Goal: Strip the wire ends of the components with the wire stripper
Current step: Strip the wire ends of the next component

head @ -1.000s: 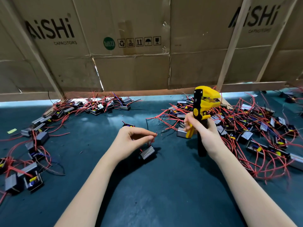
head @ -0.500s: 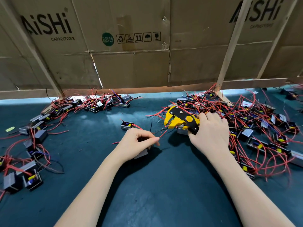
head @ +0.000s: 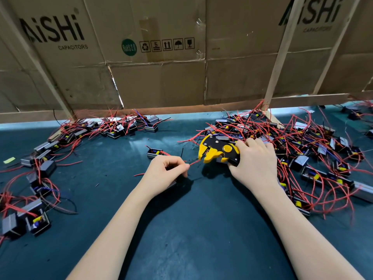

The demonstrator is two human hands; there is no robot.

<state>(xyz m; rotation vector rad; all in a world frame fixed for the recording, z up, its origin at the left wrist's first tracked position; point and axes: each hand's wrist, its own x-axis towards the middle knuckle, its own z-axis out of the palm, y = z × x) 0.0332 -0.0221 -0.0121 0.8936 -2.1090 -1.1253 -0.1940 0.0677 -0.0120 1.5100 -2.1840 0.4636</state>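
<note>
Wire stripper (head: 219, 151) is lying low over the dark green table (head: 191, 229) now, yellow jaws pointing left toward the left hand; a second ago it was standing upright with its head in the air. Right hand (head: 255, 164) is gripping its handles, fingers curled over them. Left hand (head: 166, 174) is pinching a red wire (head: 194, 162) between thumb and forefinger, the wire tip reaching just beside the jaws; whether it is inside them I cannot tell. Component under that hand is mostly hidden now, earlier it was hanging in plain sight. One small component (head: 154, 153) is sitting alone just beyond the left hand. Pile of red-wired components (head: 314, 158) is lying right of the stripper, another pile (head: 40, 158) curving along the left. Flattened AiSHi cardboard boxes (head: 157, 57) are standing behind as a wall, nothing seen inside.
</note>
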